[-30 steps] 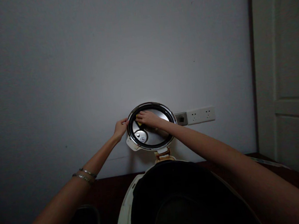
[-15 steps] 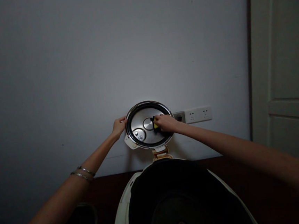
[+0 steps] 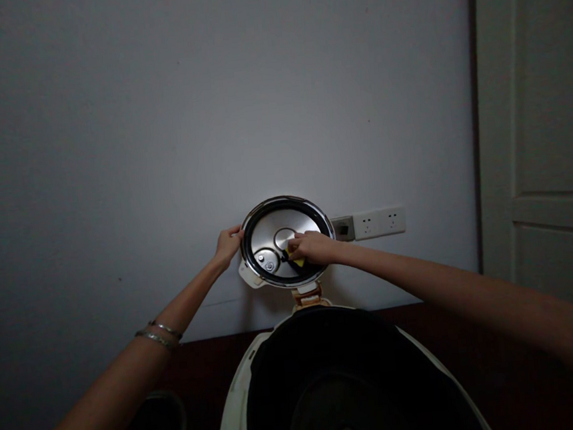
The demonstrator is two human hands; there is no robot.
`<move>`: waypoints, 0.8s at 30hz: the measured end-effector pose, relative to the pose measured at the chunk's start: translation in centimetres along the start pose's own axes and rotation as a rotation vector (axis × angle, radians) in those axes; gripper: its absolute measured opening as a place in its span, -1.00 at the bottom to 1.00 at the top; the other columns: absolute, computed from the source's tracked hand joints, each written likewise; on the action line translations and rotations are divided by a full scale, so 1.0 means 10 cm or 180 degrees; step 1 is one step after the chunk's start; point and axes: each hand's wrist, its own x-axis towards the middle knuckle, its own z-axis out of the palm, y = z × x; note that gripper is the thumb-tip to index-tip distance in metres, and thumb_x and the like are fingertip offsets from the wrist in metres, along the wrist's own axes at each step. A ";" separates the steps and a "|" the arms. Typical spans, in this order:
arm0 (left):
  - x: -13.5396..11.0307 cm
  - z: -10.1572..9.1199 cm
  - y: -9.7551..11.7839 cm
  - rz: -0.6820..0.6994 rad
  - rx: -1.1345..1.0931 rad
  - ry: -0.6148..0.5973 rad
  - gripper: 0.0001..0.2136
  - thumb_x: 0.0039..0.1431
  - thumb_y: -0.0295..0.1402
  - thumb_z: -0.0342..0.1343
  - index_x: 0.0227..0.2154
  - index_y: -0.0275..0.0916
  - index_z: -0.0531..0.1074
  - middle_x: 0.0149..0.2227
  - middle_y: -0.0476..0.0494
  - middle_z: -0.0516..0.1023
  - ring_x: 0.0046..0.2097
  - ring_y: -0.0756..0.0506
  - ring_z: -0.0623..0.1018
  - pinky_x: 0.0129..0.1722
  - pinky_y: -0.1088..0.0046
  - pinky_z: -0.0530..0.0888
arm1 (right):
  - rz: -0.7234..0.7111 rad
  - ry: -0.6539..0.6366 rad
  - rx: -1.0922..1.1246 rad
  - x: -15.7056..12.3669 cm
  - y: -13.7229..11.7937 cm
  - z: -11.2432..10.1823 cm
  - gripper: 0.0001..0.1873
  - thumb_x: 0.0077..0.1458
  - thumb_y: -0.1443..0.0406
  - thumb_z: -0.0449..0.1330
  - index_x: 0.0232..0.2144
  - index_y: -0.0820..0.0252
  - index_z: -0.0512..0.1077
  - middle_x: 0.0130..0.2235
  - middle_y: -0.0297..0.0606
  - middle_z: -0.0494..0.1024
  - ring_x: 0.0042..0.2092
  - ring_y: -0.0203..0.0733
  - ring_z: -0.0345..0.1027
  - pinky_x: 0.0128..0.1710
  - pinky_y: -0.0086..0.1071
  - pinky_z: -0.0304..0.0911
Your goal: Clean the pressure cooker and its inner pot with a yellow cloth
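Hinged lid under two-handed work, centre of the frame. The round metal lid point(image 3: 274, 229) stands raised on its hinge point(image 3: 308, 296), inner face towards the person, above the dark, open cooker point(image 3: 236, 407) at bottom centre. The left hand point(image 3: 228, 245) pinches the lid's left rim between thumb and fingers; the right hand point(image 3: 314, 246) is closed on a yellow-and-black pad point(image 3: 299, 261), held against the lower middle of the inner face. From where I stand, I cannot tell how firmly it presses.

Possible faults: were the left hand to slacken under a hard push, the lid might swing on its hinge and knock the right forearm; the pad's dark end, just beside the valve fitting point(image 3: 269, 261), might catch on it; a loosened pad could drop towards the cooker's mouth.

Compared with half a second ago: the right hand and pad have shifted downward, from beside the lid's central ring to below it, nearer the fitting. The left hand keeps its place on the rim, and the lid stands much as it did.
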 end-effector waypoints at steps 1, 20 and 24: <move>0.00 0.00 0.00 -0.0010 -0.0015 0.0010 -0.60 -0.21 -0.19 0.24 -0.26 -0.28 0.59 -0.29 -0.17 0.62 -0.20 -0.19 0.52 -0.22 0.34 0.41 | -0.0002 0.0028 -0.0038 0.02 0.06 -0.01 -0.67 0.10 0.40 0.10 -0.12 0.02 0.51 -0.09 -0.19 0.48 -0.09 -0.10 0.28 -0.27 -0.36 0.10; -0.08 0.00 0.08 -0.0386 -0.0452 -0.0108 -0.61 -0.28 -0.27 0.21 -0.28 -0.28 0.57 -0.28 -0.17 0.59 -0.26 -0.12 0.49 -0.31 0.39 0.38 | 0.0780 0.0702 -0.0262 0.79 0.25 -0.06 -0.65 0.25 0.38 -0.04 0.03 0.16 0.37 -0.05 -0.10 0.44 -0.01 -0.11 0.25 -0.16 -0.32 0.19; -0.08 0.02 0.08 -0.0335 -0.0460 -0.0007 -0.65 -0.25 -0.23 0.18 -0.34 -0.29 0.57 -0.31 -0.17 0.59 -0.27 -0.11 0.49 -0.31 0.40 0.38 | -0.0002 0.0787 -0.0342 0.85 0.09 0.01 -0.63 0.25 0.35 -0.03 0.09 0.13 0.30 0.06 -0.12 0.37 0.06 -0.10 0.18 -0.11 -0.27 0.18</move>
